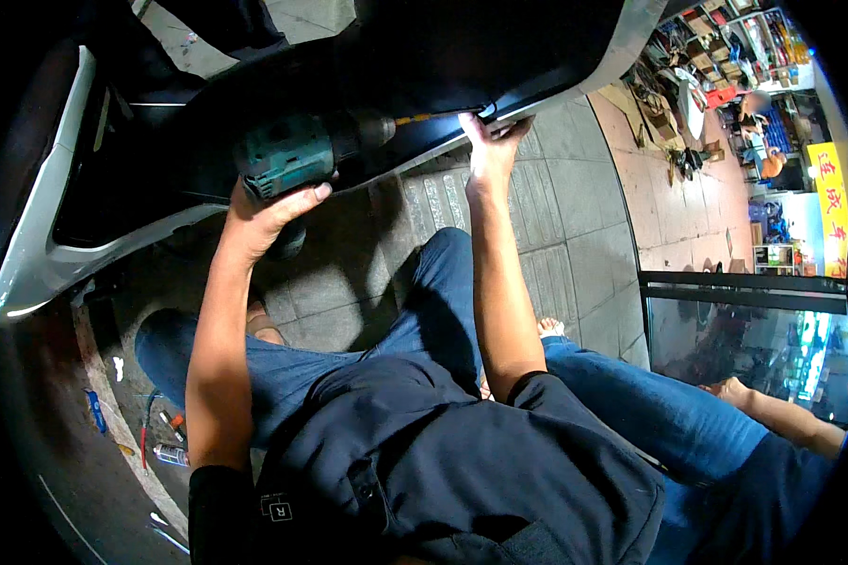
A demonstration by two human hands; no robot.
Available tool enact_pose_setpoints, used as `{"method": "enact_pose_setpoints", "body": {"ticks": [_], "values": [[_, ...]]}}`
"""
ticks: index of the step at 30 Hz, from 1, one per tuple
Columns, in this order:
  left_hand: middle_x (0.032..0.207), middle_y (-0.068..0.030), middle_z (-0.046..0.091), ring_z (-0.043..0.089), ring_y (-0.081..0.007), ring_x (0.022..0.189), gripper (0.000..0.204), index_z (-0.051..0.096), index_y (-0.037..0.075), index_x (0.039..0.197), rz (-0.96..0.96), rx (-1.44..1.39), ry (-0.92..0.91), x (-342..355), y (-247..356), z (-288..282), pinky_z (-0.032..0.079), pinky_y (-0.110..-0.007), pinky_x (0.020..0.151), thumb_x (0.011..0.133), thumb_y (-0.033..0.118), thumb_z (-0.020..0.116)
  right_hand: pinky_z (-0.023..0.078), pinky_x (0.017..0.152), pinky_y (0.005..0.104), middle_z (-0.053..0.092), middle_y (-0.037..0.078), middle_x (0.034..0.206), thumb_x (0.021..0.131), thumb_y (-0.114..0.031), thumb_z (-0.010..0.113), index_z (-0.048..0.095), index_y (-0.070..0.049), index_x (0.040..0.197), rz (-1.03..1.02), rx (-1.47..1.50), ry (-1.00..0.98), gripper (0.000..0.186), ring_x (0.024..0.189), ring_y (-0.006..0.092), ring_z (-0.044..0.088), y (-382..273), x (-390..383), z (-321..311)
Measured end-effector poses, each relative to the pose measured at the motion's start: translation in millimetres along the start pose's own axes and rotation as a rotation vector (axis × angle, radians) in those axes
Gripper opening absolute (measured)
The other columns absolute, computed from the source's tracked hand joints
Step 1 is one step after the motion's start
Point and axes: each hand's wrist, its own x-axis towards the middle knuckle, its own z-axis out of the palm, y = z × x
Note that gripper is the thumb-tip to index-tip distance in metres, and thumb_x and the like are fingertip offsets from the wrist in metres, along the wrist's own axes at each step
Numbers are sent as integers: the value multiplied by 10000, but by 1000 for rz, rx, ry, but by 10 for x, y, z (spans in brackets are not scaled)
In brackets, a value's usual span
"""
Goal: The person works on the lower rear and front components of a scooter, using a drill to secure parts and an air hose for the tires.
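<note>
A teal and black cordless drill (287, 158) is gripped in my left hand (271, 209), my fingers mostly hidden behind its body. Its long yellowish bit (419, 119) points right, along a dark panel with a pale painted rim (42, 259), which looks like part of a vehicle. The bit's tip lies close to my right thumb. My right hand (493, 151) grips the panel's lower edge from below, thumb on the near side and other fingers partly hidden. Whether a screw sits at the tip is too dark to make out.
At the lower left, a blue-handled tool (95, 411), a spray can (171, 455) and a red-ended hose or cable (144, 447) lie on the ground. Another person's jeans-clad leg (650, 400) and hand (728, 391) are close on my right. A cluttered shop (693, 202) lies beyond.
</note>
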Motion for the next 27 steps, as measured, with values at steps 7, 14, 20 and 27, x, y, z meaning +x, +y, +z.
{"method": "enact_pose_setpoints", "body": {"ticks": [7,14,20,27], "values": [[953,-60,660,621,-182,879,451,641,74,1006,12,-13,-20,-1,-65,-14,485,-303,825,634,267,806,239,1061,359,198,167,1422,632,-64,776,-76,-52,1415,44,63,-63,1157,1277,267,277,15,22,-31],[945,-65,653,612,-186,876,451,630,70,1005,-1,-37,-6,-56,69,10,486,-301,816,637,255,814,320,1026,351,292,149,1371,654,-33,758,71,-44,1410,8,24,0,1021,1216,250,371,-2,9,-3],[939,-62,652,607,-176,874,456,630,71,1005,-23,-25,1,-79,105,-1,484,-302,813,635,260,817,330,1022,346,346,155,1337,655,-9,745,57,-36,1406,23,77,-16,1020,1209,254,384,20,5,-5],[944,-68,652,607,-183,880,475,628,73,1013,-19,-34,-20,-52,3,-19,484,-307,815,632,286,815,272,1038,369,297,154,1358,637,-38,765,34,-35,1401,49,73,-32,1057,1241,261,324,3,1,-9]]}}
